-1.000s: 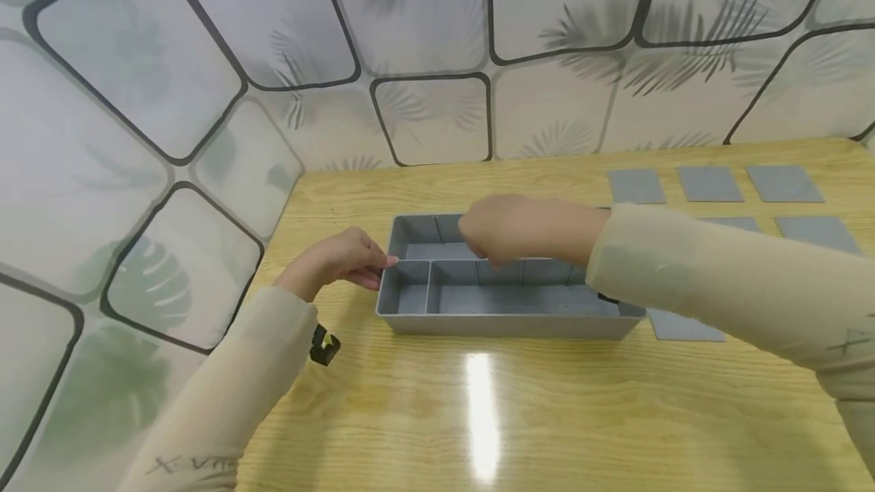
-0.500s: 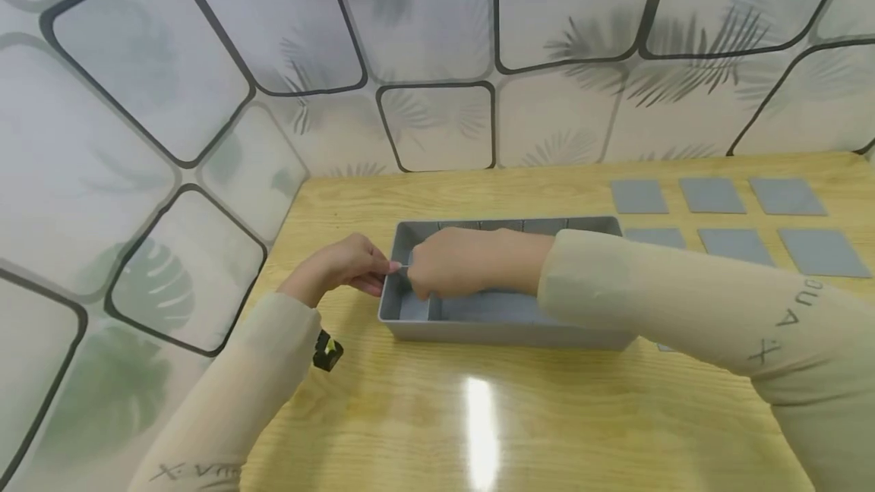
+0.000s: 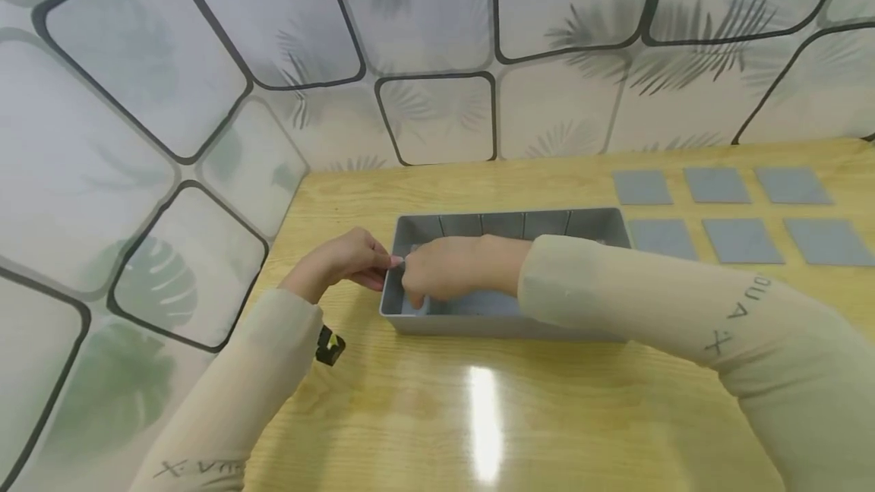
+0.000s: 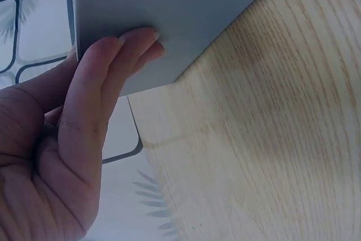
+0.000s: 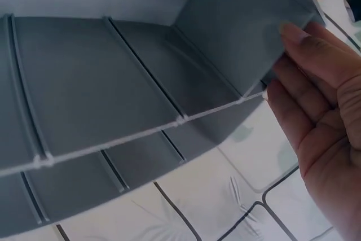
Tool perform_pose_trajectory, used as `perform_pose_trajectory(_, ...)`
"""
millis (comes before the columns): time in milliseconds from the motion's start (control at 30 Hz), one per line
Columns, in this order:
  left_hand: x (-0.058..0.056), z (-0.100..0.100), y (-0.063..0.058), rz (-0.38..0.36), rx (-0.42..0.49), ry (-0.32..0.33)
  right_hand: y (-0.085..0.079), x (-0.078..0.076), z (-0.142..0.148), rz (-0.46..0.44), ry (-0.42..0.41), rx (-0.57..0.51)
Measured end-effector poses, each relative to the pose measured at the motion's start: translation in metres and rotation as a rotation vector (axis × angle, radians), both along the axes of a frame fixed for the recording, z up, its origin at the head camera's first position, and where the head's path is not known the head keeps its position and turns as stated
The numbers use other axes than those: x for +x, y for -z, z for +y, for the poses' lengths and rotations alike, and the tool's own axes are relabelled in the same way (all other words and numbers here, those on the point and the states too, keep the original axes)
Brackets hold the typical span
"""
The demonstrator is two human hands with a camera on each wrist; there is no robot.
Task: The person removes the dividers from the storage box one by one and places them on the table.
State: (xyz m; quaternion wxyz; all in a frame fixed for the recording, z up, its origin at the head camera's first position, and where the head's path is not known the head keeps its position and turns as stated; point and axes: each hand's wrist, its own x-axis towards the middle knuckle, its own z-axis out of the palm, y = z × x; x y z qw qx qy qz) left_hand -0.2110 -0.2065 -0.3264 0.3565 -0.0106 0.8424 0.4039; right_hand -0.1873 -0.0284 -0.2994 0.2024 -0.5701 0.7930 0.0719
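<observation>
A long grey divider box point(image 3: 506, 327) sits on the wooden table. My left hand point(image 3: 349, 260) grips its left end wall; in the left wrist view the fingers point(image 4: 90, 91) lie along the wall's outer side. Inside the box, near that end, my right hand point(image 3: 461, 268) pinches a short cross divider point(image 5: 242, 32) between thumb and fingers, as the right wrist view shows. That divider meets a long lengthwise divider point(image 5: 79, 71) with upright slots. The right hand and forearm hide much of the inside in the head view.
Several flat grey squares, such as one at the back point(image 3: 642, 188), lie in rows on the table point(image 3: 581, 431) to the right. A patterned wall point(image 3: 437, 120) rises behind and to the left. A small black object point(image 3: 330, 345) shows by the left cuff.
My right hand has moved left and nearer, from the box's back compartment to the short divider at its left end. The left hand keeps its hold on the end wall.
</observation>
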Motion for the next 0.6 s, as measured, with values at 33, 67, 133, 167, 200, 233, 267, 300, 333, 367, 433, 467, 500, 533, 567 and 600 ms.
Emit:
perform_pose_trajectory(33, -0.0002, 0.0001, -0.0003, 0.0, 0.0, -0.002, 0.0012, -0.0005, -0.0001, -0.005, -0.001, -0.002)
perform_pose_trajectory(67, -0.0006, -0.0001, -0.0005, -0.001, 0.002, 0.001, 0.0024, -0.0008, -0.0002, -0.005, -0.002, -0.002)
perform_pose_trajectory(133, -0.0008, 0.0, -0.0012, -0.001, 0.003, 0.005, 0.005, -0.0015, -0.0002, -0.002, -0.006, -0.004)
perform_pose_trajectory(167, -0.0008, 0.0003, -0.0018, -0.002, 0.002, 0.005, 0.0061, -0.0018, 0.0, 0.003, -0.008, -0.007)
perform_pose_trajectory(200, -0.0009, 0.0006, -0.0018, -0.002, 0.002, 0.006, 0.0073, -0.0022, 0.0001, 0.017, -0.018, -0.009)
perform_pose_trajectory(233, -0.001, 0.0008, -0.002, -0.001, 0.0, 0.008, 0.0086, -0.0025, 0.0003, 0.029, -0.025, -0.012)
perform_pose_trajectory(267, -0.0012, 0.001, -0.0019, -0.001, 0.0, 0.011, 0.0095, -0.0028, 0.0005, 0.044, -0.034, -0.014)
perform_pose_trajectory(300, -0.0014, 0.0012, -0.002, -0.001, -0.001, 0.013, 0.0101, -0.003, 0.0006, 0.059, -0.045, -0.016)
perform_pose_trajectory(333, -0.0017, 0.0014, -0.0019, -0.004, -0.001, 0.01, 0.0105, -0.0032, 0.0006, 0.076, -0.057, -0.019)
perform_pose_trajectory(367, -0.0019, 0.0018, -0.0018, -0.006, -0.001, 0.009, 0.0106, -0.0032, 0.0004, 0.099, -0.077, -0.016)
perform_pose_trajectory(433, -0.0023, 0.0019, -0.0015, -0.01, 0.0, 0.008, 0.0108, -0.0031, -0.0005, 0.137, -0.11, -0.009)
perform_pose_trajectory(467, -0.0023, 0.0023, -0.0015, -0.013, 0.001, 0.002, 0.0104, -0.0031, -0.0009, 0.155, -0.125, -0.001)
perform_pose_trajectory(500, -0.0023, 0.0024, -0.0013, -0.012, 0.001, 0.005, 0.0101, -0.003, -0.0014, 0.173, -0.141, 0.004)
perform_pose_trajectory(533, -0.0023, 0.0027, -0.0011, -0.013, -0.001, 0.001, 0.0099, -0.0029, -0.002, 0.191, -0.155, 0.011)
perform_pose_trajectory(567, -0.0022, 0.0027, -0.0012, -0.013, -0.004, 0.003, 0.0098, -0.0028, -0.0025, 0.206, -0.168, 0.02)
perform_pose_trajectory(600, -0.0022, 0.0028, -0.0011, -0.014, -0.007, 0.001, 0.0098, -0.0028, -0.0029, 0.215, -0.175, 0.026)
